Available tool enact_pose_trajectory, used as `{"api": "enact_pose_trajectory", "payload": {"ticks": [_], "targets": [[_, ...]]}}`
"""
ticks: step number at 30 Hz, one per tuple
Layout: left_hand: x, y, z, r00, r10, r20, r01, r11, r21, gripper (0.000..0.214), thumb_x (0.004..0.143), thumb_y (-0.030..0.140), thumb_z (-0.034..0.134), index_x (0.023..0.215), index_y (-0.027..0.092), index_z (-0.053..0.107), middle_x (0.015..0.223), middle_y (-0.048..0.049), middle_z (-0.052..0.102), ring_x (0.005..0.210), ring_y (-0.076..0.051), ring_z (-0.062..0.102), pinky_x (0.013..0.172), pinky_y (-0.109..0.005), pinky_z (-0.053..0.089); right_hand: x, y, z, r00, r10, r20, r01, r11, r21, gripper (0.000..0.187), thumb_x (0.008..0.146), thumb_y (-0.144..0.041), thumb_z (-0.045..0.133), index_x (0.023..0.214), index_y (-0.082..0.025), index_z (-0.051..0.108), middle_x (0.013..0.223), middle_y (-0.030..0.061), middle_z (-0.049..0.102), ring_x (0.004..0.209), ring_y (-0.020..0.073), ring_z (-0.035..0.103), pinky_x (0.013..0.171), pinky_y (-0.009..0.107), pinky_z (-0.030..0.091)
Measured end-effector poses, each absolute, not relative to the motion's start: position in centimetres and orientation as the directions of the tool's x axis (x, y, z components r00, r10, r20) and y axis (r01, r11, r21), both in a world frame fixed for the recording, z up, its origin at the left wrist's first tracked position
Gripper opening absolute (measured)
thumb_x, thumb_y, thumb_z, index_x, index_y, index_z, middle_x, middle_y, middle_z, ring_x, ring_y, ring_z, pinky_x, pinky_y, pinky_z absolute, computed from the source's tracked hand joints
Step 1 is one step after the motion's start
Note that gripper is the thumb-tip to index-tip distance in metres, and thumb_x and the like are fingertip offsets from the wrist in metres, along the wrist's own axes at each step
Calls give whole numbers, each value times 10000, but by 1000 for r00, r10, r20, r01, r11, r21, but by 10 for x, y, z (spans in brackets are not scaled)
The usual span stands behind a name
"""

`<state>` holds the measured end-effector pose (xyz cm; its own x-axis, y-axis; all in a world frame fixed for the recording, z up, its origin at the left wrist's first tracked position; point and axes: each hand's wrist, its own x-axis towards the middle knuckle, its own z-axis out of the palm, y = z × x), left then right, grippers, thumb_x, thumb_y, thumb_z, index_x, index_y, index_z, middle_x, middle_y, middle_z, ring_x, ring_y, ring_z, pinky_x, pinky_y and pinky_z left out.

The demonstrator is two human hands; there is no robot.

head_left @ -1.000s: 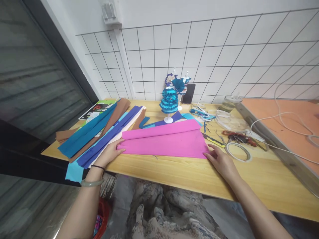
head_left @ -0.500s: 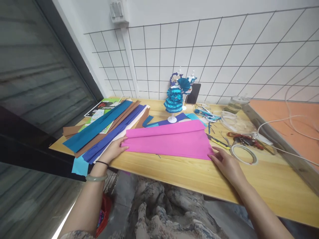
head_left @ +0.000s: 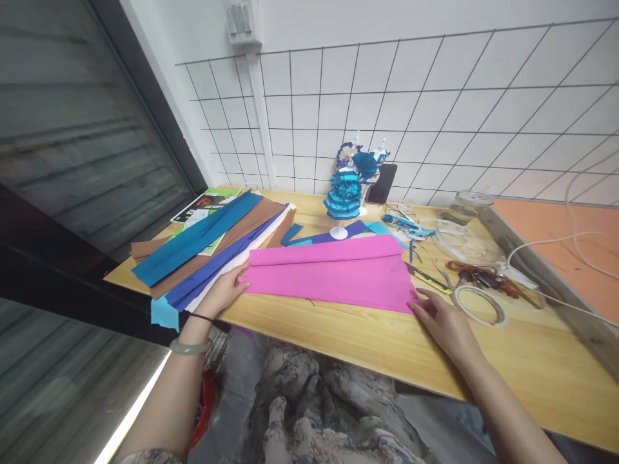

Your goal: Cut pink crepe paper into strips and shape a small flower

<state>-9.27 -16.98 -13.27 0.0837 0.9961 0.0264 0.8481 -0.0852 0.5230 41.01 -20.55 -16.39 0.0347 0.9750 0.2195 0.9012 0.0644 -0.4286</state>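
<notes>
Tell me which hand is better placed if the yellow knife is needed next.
Likely the right hand: it is at the pink sheet's right edge, close to the yellow knife. The left hand is at the sheet's opposite end, farther away.

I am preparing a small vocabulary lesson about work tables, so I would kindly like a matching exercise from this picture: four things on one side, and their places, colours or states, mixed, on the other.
Things:
1. pink sheet
2. phone
3. cutter knife
4. tape roll

Descriptions:
A. yellow and black
B. white and ring-shaped
C. touched by the left hand and the right hand
D. dark and propped up

Right pairs: 1-C, 2-D, 3-A, 4-B
</notes>
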Motion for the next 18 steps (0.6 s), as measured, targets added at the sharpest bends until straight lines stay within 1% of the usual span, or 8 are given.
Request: {"api": "enact_pose_trajectory", "payload": {"ticks": [3,6,8,10,12,13,15,18], "targets": [[-95,-171,-138,87,994,60,863,-106,493,584,752,368,485,1290,151,417,965,-89,632,784,-204,579,748,-307,440,411,-205,-165,32,977,209,907,59,-416,451,797,-459,476,1134,-166,538,774,56,680,689,214,637,616,306,478],[-95,-176,-144,114,982,148,889,-167,427,558,777,356,485,1297,172,401,1057,-105,601,879,-222,568,809,-328,423,410,-206,-164,-12,970,242,927,101,-362,425,813,-437,461,1107,-147,557,794,76,670,726,221,624,654,323,484],[-93,-180,-147,121,967,226,917,-196,347,539,795,352,482,1298,179,394,1076,-117,580,945,-241,543,842,-353,404,407,-206,-162,-66,950,304,954,150,-261,389,821,-398,459,1070,-127,582,873,117,655,816,245,603,733,363,475],[-91,-183,-149,120,949,291,942,-201,269,524,811,350,475,1300,183,387,1045,-125,571,981,-258,520,856,-374,390,402,-207,-159,-133,921,366,973,191,-126,343,828,-327,452,1069,-128,594,1002,157,617,933,281,559,813,427,439],[-88,-186,-150,127,936,329,953,-208,223,507,825,345,462,1301,189,382,1019,-124,563,988,-262,509,860,-384,382,394,-209,-157,-215,896,390,970,243,-25,333,824,-228,436,1117,-158,579,1138,169,556,1054,312,492,862,481,396],[-87,-187,-151,135,932,337,954,-214,211,501,830,343,456,1302,192,378,1019,-122,557,992,-260,505,863,-385,380,388,-209,-156,-261,884,387,959,284,-1,354,817,-182,429,1143,-174,565,1195,164,523,1112,319,450,884,496,377],[-86,-187,-152,145,928,344,953,-224,203,491,838,343,445,1301,196,374,1033,-118,548,1000,-255,498,868,-384,377,372,-211,-155,-359,858,369,923,384,5,397,811,-129,413,1183,-189,539,1274,148,469,1202,317,369,926,507,343],[-87,-187,-152,150,928,340,953,-227,201,483,845,356,429,1296,187,381,1052,-118,540,1009,-251,491,877,-379,372,333,-213,-151,-471,814,341,855,516,-49,393,854,-165,389,1233,-178,494,1315,135,443,1255,291,318,972,514,309]]}}
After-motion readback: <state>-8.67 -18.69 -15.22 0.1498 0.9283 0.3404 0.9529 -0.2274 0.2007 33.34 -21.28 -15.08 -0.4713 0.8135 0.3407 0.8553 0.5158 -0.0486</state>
